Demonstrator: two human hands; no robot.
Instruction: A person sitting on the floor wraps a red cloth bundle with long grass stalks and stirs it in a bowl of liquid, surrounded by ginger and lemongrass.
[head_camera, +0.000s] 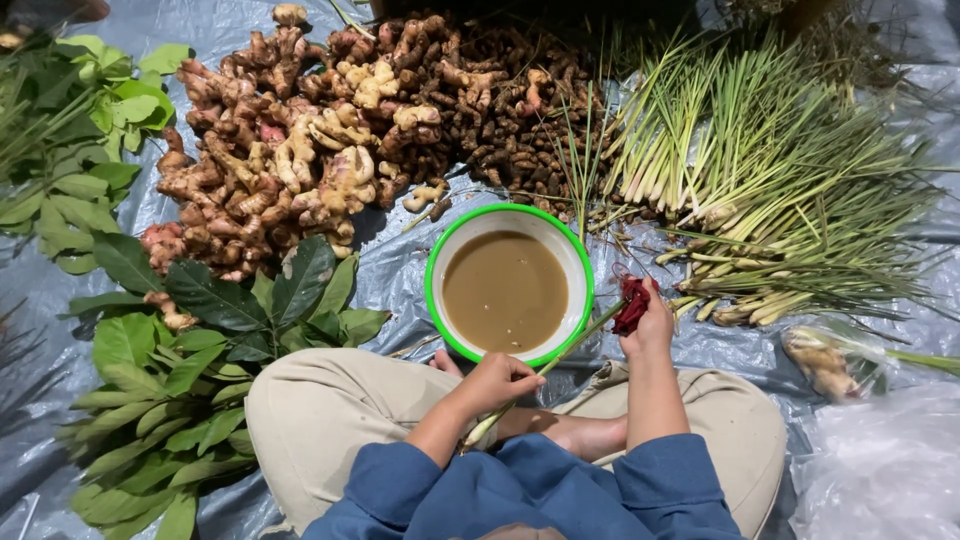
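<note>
Head view: left hand (503, 381) grips a lemongrass stalk (560, 355); right hand (648, 322) pinches red string (632, 304). Swinging the stalk could tip the nearby bowl (436, 258) of brown liquid.

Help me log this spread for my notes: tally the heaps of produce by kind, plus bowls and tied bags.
Root heaps: 2, ginger and the darker roots
Lemongrass heap: 1
Leaf heaps: 2, upper and lower
Bowl: 1
Tied bag: 1
Total: 7
</note>
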